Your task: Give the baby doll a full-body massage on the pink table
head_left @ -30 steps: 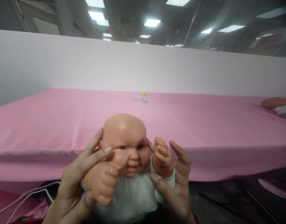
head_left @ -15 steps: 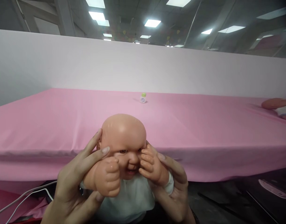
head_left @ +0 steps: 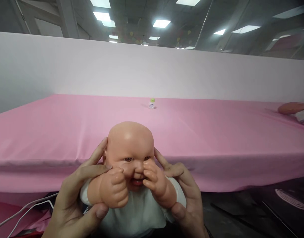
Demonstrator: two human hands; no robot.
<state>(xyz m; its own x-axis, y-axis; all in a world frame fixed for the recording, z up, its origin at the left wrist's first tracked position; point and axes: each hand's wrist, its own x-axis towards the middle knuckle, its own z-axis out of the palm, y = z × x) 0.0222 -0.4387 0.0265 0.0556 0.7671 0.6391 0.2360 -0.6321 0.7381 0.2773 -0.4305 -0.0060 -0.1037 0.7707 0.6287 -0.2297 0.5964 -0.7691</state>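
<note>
A baby doll [head_left: 130, 140] in a white top faces me in front of the table edge, its two arms bent up before its face. My left hand [head_left: 74, 188] grips its arm on the left side, with the thumb below and the fingers reaching up beside the head. On the right side, my right hand [head_left: 188, 195] holds the other arm, thumb on the underside near the sleeve. One finger of that hand extends up behind the doll's raised hand, next to its cheek. The doll's lower body is out of view.
A pink cloth covers the table [head_left: 216, 129]. Toward its back stands a small jar [head_left: 152, 104] with a green lid. Another doll [head_left: 293, 108] lies partly in view at the far right. White cables [head_left: 30, 205] hang at the lower left; a pale wall [head_left: 142, 69] rises behind.
The doll's arm on the right has shifted left and down across its face. My right thumb has moved down under that arm. My left index finger has lowered slightly off the doll's cheek.
</note>
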